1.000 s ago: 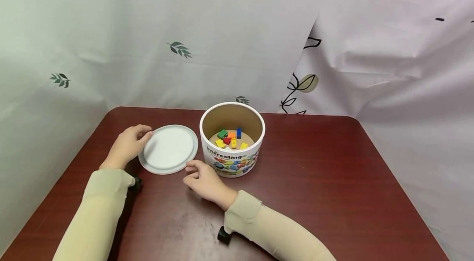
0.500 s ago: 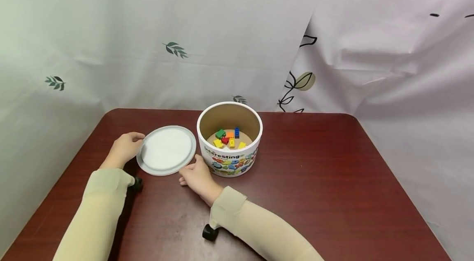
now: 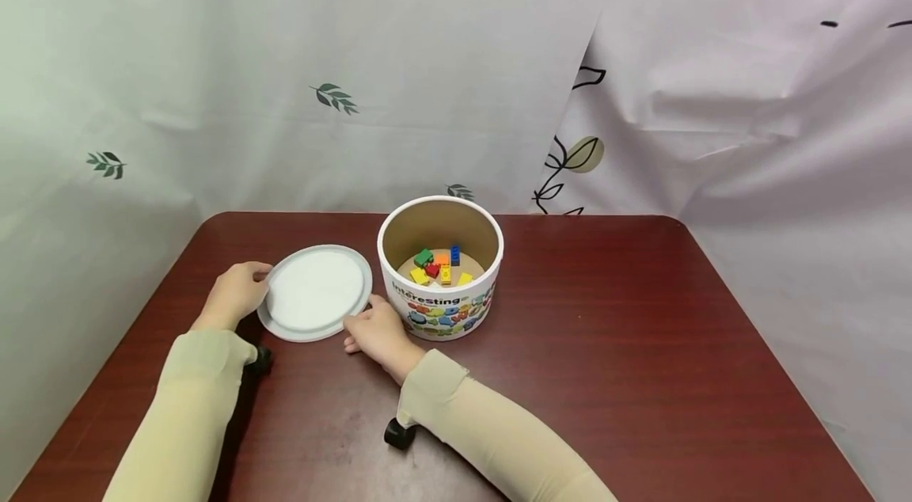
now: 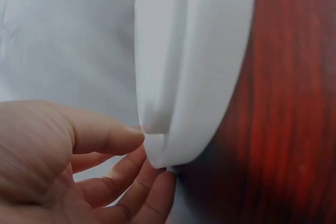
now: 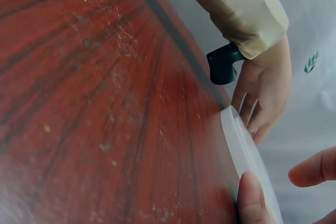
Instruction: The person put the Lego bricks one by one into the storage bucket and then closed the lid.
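Note:
A round white lid (image 3: 315, 290) lies left of a white bucket (image 3: 440, 318) on the table. My left hand (image 3: 235, 294) pinches the lid's left rim, thumb on one face and fingers on the other in the left wrist view. At the lid's lower right rim, my right hand (image 3: 379, 332) holds the edge with its thumb and fingers spread along it. In the right wrist view the right thumb (image 5: 251, 198) presses against the rim. The bucket stands uncovered, printed with "Interesting" and colourful shapes. Several toy bricks (image 3: 432, 270) lie on its bottom.
The dark red wooden table (image 3: 606, 344) reaches well to the right of the bucket. Behind it hangs a pale cloth (image 3: 442, 74) with leaf prints. Black wrist devices (image 3: 399, 433) sit under both sleeves.
Both hands have closed in on the lid's rim, the left dropping lower and the right turning to the edge. The lid has shifted slightly left and toward me. The bucket stays put.

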`<action>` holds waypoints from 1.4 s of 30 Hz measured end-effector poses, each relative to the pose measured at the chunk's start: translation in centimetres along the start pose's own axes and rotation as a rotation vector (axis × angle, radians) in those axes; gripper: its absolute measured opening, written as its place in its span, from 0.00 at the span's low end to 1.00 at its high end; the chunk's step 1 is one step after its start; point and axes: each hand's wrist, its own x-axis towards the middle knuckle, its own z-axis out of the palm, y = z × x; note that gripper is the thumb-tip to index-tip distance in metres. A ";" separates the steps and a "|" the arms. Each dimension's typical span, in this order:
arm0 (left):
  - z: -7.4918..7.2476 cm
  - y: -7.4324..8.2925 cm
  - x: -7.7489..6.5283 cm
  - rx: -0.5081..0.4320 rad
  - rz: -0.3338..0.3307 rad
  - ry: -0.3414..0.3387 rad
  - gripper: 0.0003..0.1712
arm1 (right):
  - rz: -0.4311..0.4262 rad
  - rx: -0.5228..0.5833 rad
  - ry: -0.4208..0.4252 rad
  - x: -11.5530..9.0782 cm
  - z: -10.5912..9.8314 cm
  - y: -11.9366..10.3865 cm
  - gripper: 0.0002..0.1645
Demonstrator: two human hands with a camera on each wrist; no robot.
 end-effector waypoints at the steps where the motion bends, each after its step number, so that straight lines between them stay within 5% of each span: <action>1: 0.0 -0.1 0.0 0.004 0.002 0.009 0.26 | 0.000 -0.007 -0.002 0.0 0.0 0.0 0.38; 8: 0.0 -0.4 -0.1 -0.013 0.013 0.030 0.25 | -0.066 -0.039 0.019 -0.4 -0.1 0.4 0.36; 14: -0.1 -0.8 -0.5 -0.134 -0.036 0.026 0.27 | -0.110 -0.155 0.077 -0.7 0.1 0.9 0.37; 18: -0.3 -1.4 -1.2 -0.225 -0.033 0.055 0.26 | -0.099 -0.087 0.088 -1.0 0.4 1.1 0.36; 27: -1.4 -1.6 -2.5 -0.522 -0.050 0.147 0.30 | -0.135 0.228 0.002 -2.4 0.8 1.0 0.33; 33: -2.4 -0.7 -2.8 -0.905 -0.076 0.158 0.27 | -0.185 0.332 -0.023 -2.6 0.2 0.6 0.32; 39: -3.1 0.1 -3.2 -1.213 0.019 0.195 0.16 | -0.215 0.503 -0.042 -2.7 -0.1 0.0 0.28; 42: -3.5 0.5 -3.4 -1.322 0.062 0.200 0.13 | -0.292 0.471 -0.059 -3.1 -0.4 -0.5 0.28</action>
